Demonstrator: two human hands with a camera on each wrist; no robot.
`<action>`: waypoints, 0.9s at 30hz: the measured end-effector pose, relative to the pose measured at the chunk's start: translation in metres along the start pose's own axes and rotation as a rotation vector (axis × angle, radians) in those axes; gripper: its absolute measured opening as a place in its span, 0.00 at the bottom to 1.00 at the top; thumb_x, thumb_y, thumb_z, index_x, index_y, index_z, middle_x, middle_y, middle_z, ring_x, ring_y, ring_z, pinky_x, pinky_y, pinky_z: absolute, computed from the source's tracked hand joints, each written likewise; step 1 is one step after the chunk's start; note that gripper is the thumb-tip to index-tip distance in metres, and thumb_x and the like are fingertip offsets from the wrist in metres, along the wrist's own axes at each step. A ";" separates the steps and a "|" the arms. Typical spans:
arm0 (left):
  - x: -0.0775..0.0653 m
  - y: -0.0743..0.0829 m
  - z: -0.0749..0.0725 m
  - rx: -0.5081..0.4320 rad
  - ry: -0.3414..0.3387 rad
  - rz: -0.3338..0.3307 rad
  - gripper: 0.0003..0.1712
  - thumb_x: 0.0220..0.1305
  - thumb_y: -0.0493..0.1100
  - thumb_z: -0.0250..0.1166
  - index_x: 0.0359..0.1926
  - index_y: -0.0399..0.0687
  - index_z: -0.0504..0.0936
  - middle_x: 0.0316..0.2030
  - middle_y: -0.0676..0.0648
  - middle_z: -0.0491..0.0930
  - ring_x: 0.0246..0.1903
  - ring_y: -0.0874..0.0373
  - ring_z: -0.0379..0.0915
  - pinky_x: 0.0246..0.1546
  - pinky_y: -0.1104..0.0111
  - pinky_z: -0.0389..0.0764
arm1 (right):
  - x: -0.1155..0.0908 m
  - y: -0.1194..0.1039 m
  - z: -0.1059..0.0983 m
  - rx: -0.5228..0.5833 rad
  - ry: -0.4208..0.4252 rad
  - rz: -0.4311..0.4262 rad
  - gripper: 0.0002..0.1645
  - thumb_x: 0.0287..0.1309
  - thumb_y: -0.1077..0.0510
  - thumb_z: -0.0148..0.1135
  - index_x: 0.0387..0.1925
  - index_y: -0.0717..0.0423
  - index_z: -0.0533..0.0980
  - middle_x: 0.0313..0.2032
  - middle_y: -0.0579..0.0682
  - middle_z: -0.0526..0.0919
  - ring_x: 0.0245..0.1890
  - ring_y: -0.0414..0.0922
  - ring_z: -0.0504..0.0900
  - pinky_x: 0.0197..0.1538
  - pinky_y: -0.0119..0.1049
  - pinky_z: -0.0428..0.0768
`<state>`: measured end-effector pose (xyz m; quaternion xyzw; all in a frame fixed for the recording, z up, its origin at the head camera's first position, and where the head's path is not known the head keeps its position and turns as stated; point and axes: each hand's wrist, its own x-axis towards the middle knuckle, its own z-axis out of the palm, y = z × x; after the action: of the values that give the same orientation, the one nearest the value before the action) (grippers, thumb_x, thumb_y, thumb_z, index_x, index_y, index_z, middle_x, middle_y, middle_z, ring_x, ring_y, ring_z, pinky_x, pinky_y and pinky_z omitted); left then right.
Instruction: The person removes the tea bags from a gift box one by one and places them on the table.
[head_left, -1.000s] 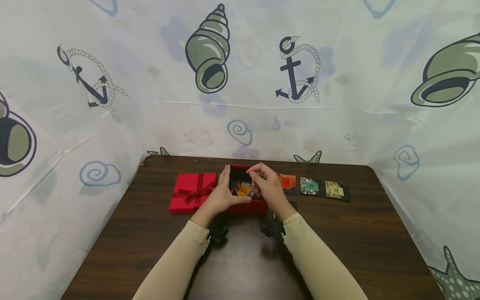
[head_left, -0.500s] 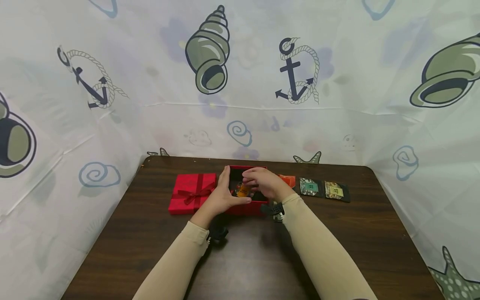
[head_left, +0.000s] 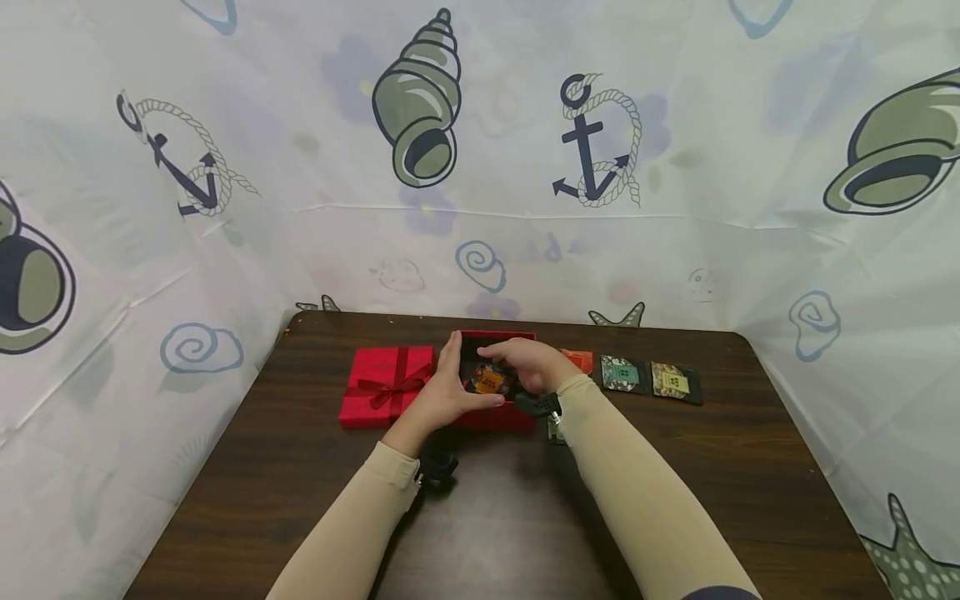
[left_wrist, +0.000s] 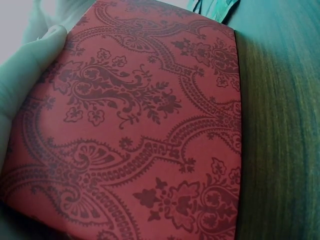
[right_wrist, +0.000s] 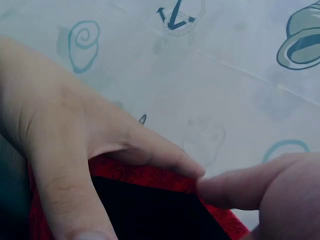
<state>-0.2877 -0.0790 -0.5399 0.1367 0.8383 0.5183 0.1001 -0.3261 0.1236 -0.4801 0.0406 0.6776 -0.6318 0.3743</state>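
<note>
In the head view my left hand [head_left: 438, 396] holds the near-left corner of a red patterned gift box [head_left: 495, 418]. Its thumb lies along the front wall and its fingers along the left side. Inside the dark box is a small black packet with an orange label [head_left: 490, 382]. My right hand [head_left: 531, 363] is over the box's right part, index finger stretched out above the packet; its other fingers are partly hidden. In the right wrist view a right-hand finger [right_wrist: 232, 189] comes up to the rim, near the left fingertips. The left wrist view shows the front wall [left_wrist: 130, 110].
A red lid with a ribbon bow [head_left: 375, 372] lies left of the box. To the right lie flat packets with orange [head_left: 579, 360], green [head_left: 621, 374] and yellow [head_left: 675, 382] labels. Another packet [head_left: 553, 432] is partly hidden by the right sleeve.
My right hand, fingertips together above the box a second ago, has moved lower and turned over its right part, index finger extended. The orange-labelled packet shows more fully. My left hand stays put.
</note>
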 end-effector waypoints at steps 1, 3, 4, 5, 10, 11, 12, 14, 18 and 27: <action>0.000 0.000 0.000 0.002 0.000 0.000 0.86 0.51 0.67 0.85 0.90 0.61 0.29 0.90 0.50 0.30 0.88 0.41 0.35 0.81 0.36 0.62 | 0.001 0.000 0.000 -0.026 -0.019 0.004 0.38 0.82 0.45 0.57 0.74 0.72 0.68 0.78 0.70 0.65 0.77 0.65 0.68 0.82 0.59 0.67; -0.001 0.000 0.000 0.006 0.000 0.002 0.86 0.51 0.67 0.85 0.90 0.59 0.29 0.90 0.50 0.30 0.88 0.41 0.34 0.80 0.35 0.62 | 0.001 0.001 0.001 -0.087 -0.041 0.001 0.34 0.82 0.44 0.57 0.69 0.71 0.74 0.75 0.70 0.69 0.75 0.65 0.70 0.81 0.59 0.68; -0.001 0.000 0.000 0.008 -0.002 0.002 0.86 0.51 0.67 0.85 0.90 0.60 0.29 0.90 0.51 0.30 0.89 0.41 0.34 0.81 0.35 0.61 | 0.001 0.001 0.002 -0.115 -0.047 -0.001 0.33 0.82 0.44 0.58 0.67 0.70 0.76 0.75 0.70 0.69 0.76 0.65 0.69 0.81 0.59 0.67; -0.001 0.000 0.000 0.010 -0.004 0.001 0.86 0.51 0.68 0.85 0.90 0.60 0.29 0.90 0.51 0.29 0.89 0.42 0.33 0.81 0.35 0.61 | 0.001 0.001 0.002 -0.142 -0.052 -0.004 0.32 0.81 0.45 0.59 0.65 0.70 0.76 0.75 0.69 0.69 0.77 0.65 0.67 0.82 0.60 0.66; -0.002 0.000 0.000 0.003 -0.014 -0.004 0.86 0.51 0.68 0.85 0.90 0.61 0.28 0.90 0.52 0.28 0.89 0.42 0.31 0.81 0.35 0.61 | 0.002 0.003 0.004 -0.243 -0.048 -0.037 0.33 0.80 0.45 0.60 0.63 0.74 0.78 0.74 0.68 0.72 0.79 0.63 0.65 0.84 0.62 0.62; -0.002 0.000 0.000 -0.002 -0.013 -0.004 0.87 0.51 0.68 0.85 0.90 0.61 0.28 0.90 0.52 0.28 0.89 0.42 0.31 0.81 0.35 0.61 | 0.002 0.004 0.005 -0.247 -0.040 -0.042 0.34 0.80 0.45 0.61 0.65 0.74 0.77 0.74 0.67 0.72 0.79 0.63 0.65 0.84 0.63 0.60; -0.002 0.000 -0.001 -0.006 -0.012 -0.004 0.87 0.51 0.68 0.85 0.90 0.61 0.28 0.90 0.52 0.28 0.89 0.42 0.31 0.81 0.34 0.60 | 0.002 0.004 0.005 -0.249 -0.027 -0.048 0.35 0.79 0.45 0.61 0.66 0.73 0.77 0.74 0.67 0.73 0.79 0.63 0.65 0.85 0.64 0.59; -0.002 0.000 -0.001 -0.010 -0.008 -0.008 0.87 0.51 0.67 0.85 0.90 0.62 0.28 0.90 0.52 0.28 0.89 0.42 0.31 0.81 0.34 0.59 | 0.001 0.004 0.007 -0.237 0.004 -0.052 0.37 0.79 0.45 0.62 0.71 0.72 0.73 0.75 0.66 0.72 0.80 0.63 0.63 0.85 0.64 0.57; -0.002 0.001 -0.002 -0.009 -0.004 -0.005 0.86 0.52 0.67 0.85 0.89 0.62 0.28 0.90 0.52 0.27 0.89 0.41 0.30 0.81 0.35 0.59 | 0.000 0.004 0.012 -0.253 0.031 -0.049 0.38 0.78 0.45 0.63 0.71 0.72 0.73 0.74 0.65 0.72 0.81 0.62 0.62 0.86 0.64 0.55; -0.003 0.001 -0.002 -0.016 -0.016 0.016 0.84 0.55 0.62 0.85 0.89 0.58 0.27 0.89 0.52 0.26 0.89 0.43 0.29 0.80 0.38 0.65 | -0.002 0.017 0.022 -0.473 0.048 -0.079 0.36 0.74 0.47 0.66 0.71 0.68 0.74 0.62 0.60 0.81 0.60 0.55 0.79 0.68 0.53 0.82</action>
<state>-0.2857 -0.0807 -0.5380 0.1464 0.8323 0.5245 0.1036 -0.3059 0.1078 -0.4910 -0.0597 0.8166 -0.4685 0.3319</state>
